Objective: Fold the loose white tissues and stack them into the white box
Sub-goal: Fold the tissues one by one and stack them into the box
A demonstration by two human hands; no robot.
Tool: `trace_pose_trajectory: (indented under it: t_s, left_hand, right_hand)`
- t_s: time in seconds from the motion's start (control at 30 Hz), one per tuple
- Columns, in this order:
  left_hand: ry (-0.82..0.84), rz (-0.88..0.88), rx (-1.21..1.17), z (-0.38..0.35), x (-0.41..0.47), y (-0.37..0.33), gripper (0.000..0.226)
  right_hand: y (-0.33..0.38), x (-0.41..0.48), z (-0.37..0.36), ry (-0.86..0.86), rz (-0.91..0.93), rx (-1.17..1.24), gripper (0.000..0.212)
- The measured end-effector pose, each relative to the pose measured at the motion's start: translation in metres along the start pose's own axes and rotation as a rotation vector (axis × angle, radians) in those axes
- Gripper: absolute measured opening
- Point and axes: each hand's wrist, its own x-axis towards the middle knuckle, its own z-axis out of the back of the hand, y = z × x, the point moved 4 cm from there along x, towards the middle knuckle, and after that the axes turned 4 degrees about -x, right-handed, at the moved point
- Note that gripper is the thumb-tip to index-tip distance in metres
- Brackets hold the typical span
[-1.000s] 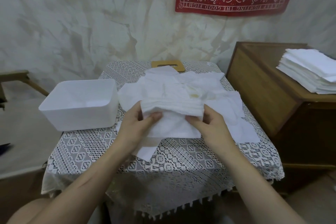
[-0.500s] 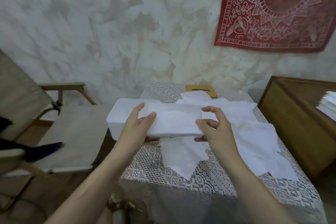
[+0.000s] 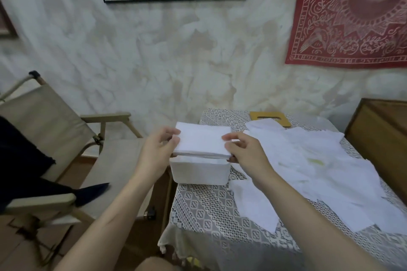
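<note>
A folded stack of white tissues (image 3: 201, 142) hangs just above the open white box (image 3: 199, 172), which stands at the table's left edge. My left hand (image 3: 157, 152) grips the stack's left end, thumb on top and fingers underneath. My right hand (image 3: 244, 149) grips the right end the same way. The stack hides the inside of the box. Several loose white tissues (image 3: 312, 165) lie spread over the lace tablecloth to the right of the box.
A beige folding chair (image 3: 55, 138) with dark cloth on it stands left of the table. A wooden cabinet (image 3: 383, 130) is at the right. A yellow wooden piece (image 3: 269, 116) lies at the table's back edge, partly under tissues.
Both hands lifted the folded stack off the loose pile and carried it left, to just above the white box. My view turned left and upward.
</note>
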Motion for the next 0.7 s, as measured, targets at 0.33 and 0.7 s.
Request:
trace_pose_trajectory:
  t_s: [0.33,0.7]
  left_hand:
    - [-0.008,0.012,0.201,0.003,0.017,0.037,0.030]
    - [0.034,-0.077,0.341,-0.017,0.008,0.028,0.021]
  right_hand:
    - [-0.018,0.023,-0.015,-0.015,0.053,-0.382,0.019]
    - [-0.020,0.021,0.007,-0.002,0.101,-0.513,0.020]
